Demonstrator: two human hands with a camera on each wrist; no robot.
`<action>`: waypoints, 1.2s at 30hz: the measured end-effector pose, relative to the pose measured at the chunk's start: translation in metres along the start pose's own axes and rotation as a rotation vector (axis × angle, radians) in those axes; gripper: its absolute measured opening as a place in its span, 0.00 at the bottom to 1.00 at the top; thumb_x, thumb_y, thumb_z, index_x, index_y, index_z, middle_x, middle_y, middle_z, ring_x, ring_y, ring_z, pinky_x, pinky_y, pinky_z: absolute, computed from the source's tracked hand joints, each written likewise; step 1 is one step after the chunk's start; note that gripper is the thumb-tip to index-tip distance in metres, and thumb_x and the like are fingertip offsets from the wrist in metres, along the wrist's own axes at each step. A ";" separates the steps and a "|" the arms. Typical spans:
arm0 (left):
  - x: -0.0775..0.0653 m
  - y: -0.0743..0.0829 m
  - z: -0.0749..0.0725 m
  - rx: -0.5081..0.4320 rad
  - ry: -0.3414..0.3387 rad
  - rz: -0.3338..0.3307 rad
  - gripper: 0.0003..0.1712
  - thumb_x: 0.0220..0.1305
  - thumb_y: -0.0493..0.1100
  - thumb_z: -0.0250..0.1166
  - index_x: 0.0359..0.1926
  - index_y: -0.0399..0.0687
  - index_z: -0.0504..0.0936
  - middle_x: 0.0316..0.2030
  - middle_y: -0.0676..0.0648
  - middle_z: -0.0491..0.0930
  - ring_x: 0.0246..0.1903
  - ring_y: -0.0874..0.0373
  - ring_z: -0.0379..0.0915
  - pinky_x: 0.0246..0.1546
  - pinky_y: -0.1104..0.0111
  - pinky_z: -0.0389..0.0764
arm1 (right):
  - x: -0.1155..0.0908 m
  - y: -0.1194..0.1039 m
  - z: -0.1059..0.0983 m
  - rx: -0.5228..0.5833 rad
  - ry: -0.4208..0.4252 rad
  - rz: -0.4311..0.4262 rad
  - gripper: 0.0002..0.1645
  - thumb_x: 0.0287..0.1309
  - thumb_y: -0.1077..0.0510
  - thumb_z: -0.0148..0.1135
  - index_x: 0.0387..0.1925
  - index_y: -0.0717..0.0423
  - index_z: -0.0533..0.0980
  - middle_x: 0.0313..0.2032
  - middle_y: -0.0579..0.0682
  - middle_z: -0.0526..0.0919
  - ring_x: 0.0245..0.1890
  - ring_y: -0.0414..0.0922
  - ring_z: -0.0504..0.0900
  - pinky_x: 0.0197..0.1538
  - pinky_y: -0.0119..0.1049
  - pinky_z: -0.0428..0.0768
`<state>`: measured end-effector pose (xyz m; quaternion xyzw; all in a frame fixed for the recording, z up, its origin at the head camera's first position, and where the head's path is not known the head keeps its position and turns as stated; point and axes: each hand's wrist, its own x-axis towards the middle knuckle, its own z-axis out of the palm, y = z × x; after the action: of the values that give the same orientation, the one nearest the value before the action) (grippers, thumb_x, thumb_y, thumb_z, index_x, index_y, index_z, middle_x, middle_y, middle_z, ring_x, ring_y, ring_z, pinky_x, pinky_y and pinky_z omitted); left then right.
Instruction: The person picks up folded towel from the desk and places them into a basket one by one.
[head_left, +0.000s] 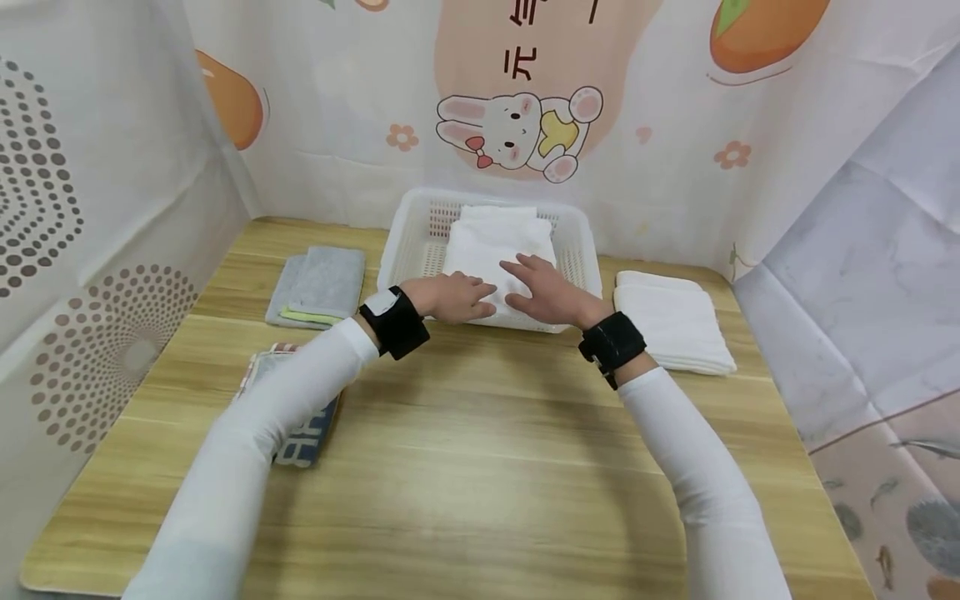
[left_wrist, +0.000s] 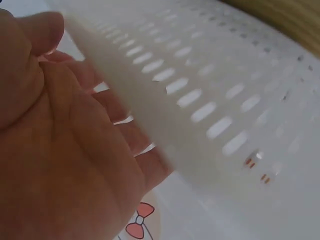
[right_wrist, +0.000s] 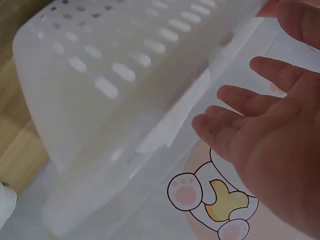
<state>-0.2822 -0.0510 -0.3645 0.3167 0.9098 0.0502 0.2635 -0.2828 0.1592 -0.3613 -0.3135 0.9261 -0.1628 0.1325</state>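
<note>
White perforated plastic basket at far edge of wood-grain worktop, soft folded towels inside; narrow gap to right-side towel stack. Left hand, right hand at near side, fingers extended, slightly spread.

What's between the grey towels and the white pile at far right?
The head view shows the basket with white towels inside, the left hand and right hand over its front.

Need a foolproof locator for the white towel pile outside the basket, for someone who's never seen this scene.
At the back of the wooden table sits a white perforated basket. Immediately right of it lies the folded white towel pile. Unlike the white towels inside the basket, it rests directly on wood; the grey towel pile is on the basket's left.
</note>
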 end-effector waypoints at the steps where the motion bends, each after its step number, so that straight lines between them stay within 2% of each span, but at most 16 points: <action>1: 0.000 0.000 0.003 -0.010 0.009 0.001 0.36 0.80 0.60 0.36 0.79 0.48 0.48 0.77 0.39 0.50 0.76 0.41 0.44 0.72 0.48 0.52 | -0.001 0.000 0.003 0.001 0.009 -0.003 0.37 0.72 0.54 0.53 0.75 0.62 0.55 0.74 0.71 0.51 0.75 0.67 0.45 0.73 0.61 0.48; 9: -0.007 0.001 0.022 0.028 0.140 -0.031 0.36 0.80 0.59 0.35 0.78 0.46 0.50 0.76 0.37 0.53 0.75 0.42 0.47 0.73 0.48 0.51 | -0.017 -0.004 0.024 0.002 0.086 -0.010 0.36 0.73 0.53 0.52 0.76 0.61 0.55 0.75 0.70 0.48 0.75 0.67 0.41 0.73 0.63 0.47; 16: -0.016 -0.001 0.044 0.090 0.296 -0.043 0.37 0.78 0.59 0.45 0.77 0.43 0.53 0.74 0.34 0.54 0.74 0.39 0.48 0.72 0.47 0.51 | -0.028 -0.008 0.040 -0.100 0.129 -0.023 0.33 0.73 0.52 0.52 0.74 0.60 0.60 0.74 0.70 0.51 0.75 0.68 0.43 0.72 0.64 0.51; 22: -0.021 0.009 0.061 0.189 0.463 0.023 0.38 0.74 0.53 0.56 0.76 0.43 0.56 0.73 0.32 0.57 0.72 0.38 0.53 0.70 0.47 0.57 | -0.033 -0.010 0.052 -0.132 0.208 -0.067 0.33 0.72 0.53 0.56 0.72 0.61 0.63 0.73 0.69 0.54 0.75 0.68 0.46 0.73 0.61 0.52; 30: -0.029 0.022 0.077 0.292 0.680 0.165 0.29 0.68 0.44 0.62 0.67 0.41 0.68 0.65 0.36 0.67 0.63 0.40 0.65 0.62 0.50 0.70 | -0.040 -0.013 0.062 -0.075 0.265 -0.120 0.34 0.69 0.55 0.60 0.71 0.62 0.64 0.73 0.68 0.56 0.75 0.65 0.46 0.74 0.57 0.52; 33: -0.029 0.023 0.080 0.312 0.733 0.180 0.26 0.67 0.44 0.62 0.64 0.42 0.70 0.62 0.37 0.69 0.60 0.41 0.66 0.58 0.51 0.73 | -0.042 -0.016 0.065 -0.065 0.285 -0.142 0.33 0.68 0.57 0.60 0.70 0.63 0.64 0.72 0.68 0.57 0.75 0.65 0.47 0.74 0.56 0.52; 36: -0.028 0.023 0.082 0.315 0.754 0.177 0.25 0.67 0.44 0.63 0.63 0.41 0.71 0.62 0.37 0.69 0.59 0.41 0.66 0.56 0.51 0.74 | -0.044 -0.018 0.068 -0.064 0.308 -0.156 0.33 0.67 0.58 0.61 0.69 0.64 0.64 0.71 0.68 0.59 0.75 0.64 0.49 0.74 0.55 0.53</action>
<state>-0.2087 -0.0562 -0.4164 0.3897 0.9083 0.0453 -0.1452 -0.2158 0.1581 -0.4102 -0.3597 0.9131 -0.1891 -0.0340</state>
